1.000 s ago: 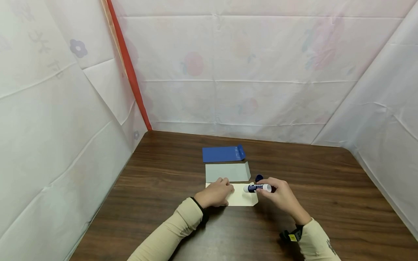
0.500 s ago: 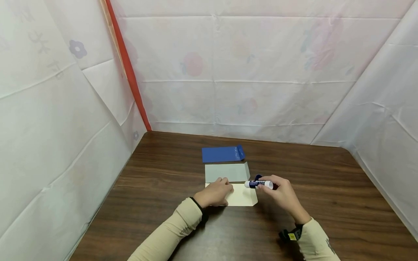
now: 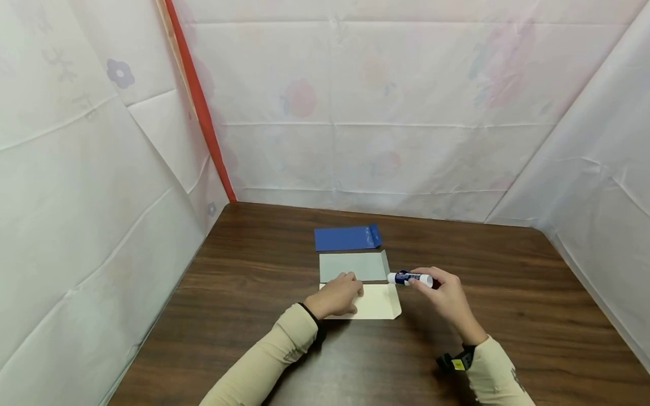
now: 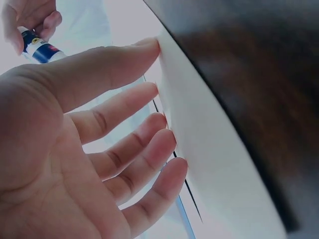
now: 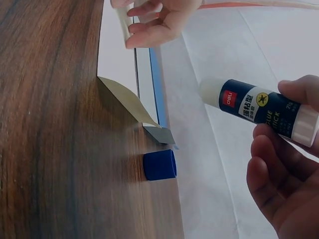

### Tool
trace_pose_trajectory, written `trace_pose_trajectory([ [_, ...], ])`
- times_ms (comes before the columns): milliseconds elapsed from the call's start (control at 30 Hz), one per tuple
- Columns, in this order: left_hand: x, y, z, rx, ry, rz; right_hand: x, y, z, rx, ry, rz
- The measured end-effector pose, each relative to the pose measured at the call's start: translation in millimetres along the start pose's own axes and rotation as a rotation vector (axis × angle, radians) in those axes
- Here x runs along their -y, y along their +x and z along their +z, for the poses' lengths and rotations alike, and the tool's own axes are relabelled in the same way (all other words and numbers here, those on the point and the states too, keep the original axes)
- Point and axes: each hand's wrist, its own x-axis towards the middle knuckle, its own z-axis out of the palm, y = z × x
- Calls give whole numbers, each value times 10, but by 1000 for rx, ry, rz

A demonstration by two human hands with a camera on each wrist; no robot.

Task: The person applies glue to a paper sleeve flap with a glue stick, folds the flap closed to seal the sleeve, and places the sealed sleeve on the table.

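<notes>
My right hand (image 3: 447, 293) holds an uncapped glue stick (image 5: 256, 107) between thumb and fingers, off the table. In the head view its white end is over the far right corner of a cream paper envelope (image 3: 378, 303). The fingertips of my left hand (image 3: 337, 295) rest on the left part of that envelope, fingers a little bent and spread. On its right end the envelope's flap (image 5: 124, 102) stands raised. Just beyond lies a pale grey-green envelope (image 3: 352, 267), its flap also lifted. The blue glue cap (image 5: 159, 165) stands on the table by the flaps, mostly hidden in the head view.
A blue envelope (image 3: 344, 238) lies farthest back, whitish marks near its flap. All three envelopes lie in a row on the dark wooden table (image 3: 533, 293). White patterned sheets (image 3: 406, 113) enclose the back and sides.
My right hand has lifted the glue stick from over the cream envelope and moved it right and away from me. My left hand stays on the envelope.
</notes>
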Motion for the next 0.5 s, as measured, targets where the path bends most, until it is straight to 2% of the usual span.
trace_pose_trajectory([
  [67,-5,14,-13,-6,3,-1,124,-2,-25,-15,-15,23],
  [233,-11,29,-17,-18,8,7,176,9,-45,-43,-31,64],
  [333,-10,36,-15,-24,14,10,25,30,-34,-56,-27,68],
  [500,-37,69,-42,-37,18,23,-12,37,-42,-71,-21,90],
])
